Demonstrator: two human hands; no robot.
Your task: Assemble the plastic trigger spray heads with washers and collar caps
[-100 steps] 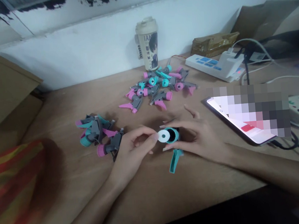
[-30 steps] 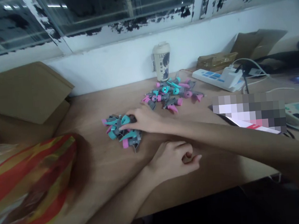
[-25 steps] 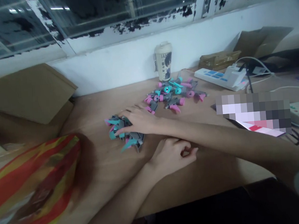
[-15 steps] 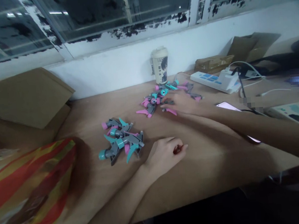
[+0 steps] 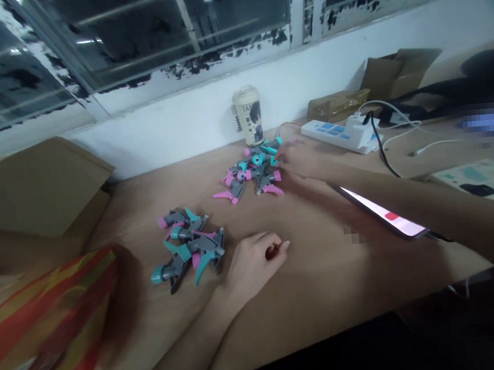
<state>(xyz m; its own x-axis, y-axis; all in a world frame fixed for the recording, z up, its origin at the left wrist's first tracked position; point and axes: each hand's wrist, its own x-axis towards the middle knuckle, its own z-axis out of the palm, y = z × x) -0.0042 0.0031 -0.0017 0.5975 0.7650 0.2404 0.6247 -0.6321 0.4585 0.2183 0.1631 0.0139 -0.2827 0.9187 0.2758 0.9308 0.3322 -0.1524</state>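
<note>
My left hand (image 5: 257, 262) rests on the table with its fingers curled into a loose fist, and nothing shows inside. Just left of it lies a small heap of grey trigger spray heads (image 5: 206, 243) with teal and pink collars and triggers. Farther back, my right hand (image 5: 300, 161) is at the right side of a second pile of spray heads (image 5: 234, 189). Its bent fingertips are against a teal-collared spray head (image 5: 274, 160), seemingly gripping it; blur and the hand hide part of it. A pink-triggered spray head (image 5: 268, 183) lies in front of those fingers.
A lidded paper cup (image 5: 249, 116) stands behind the far pile by the wall. To the right are a power strip (image 5: 339, 136) with cables and a lit phone (image 5: 386, 211) under my right forearm. A cardboard box (image 5: 37, 184) and a striped bag (image 5: 57, 325) occupy the left.
My right hand has moved back and to the right, uncovering the pink-triggered spray head and covering pieces at the pile's right. My left hand keeps its pose; the view has shifted slightly.
</note>
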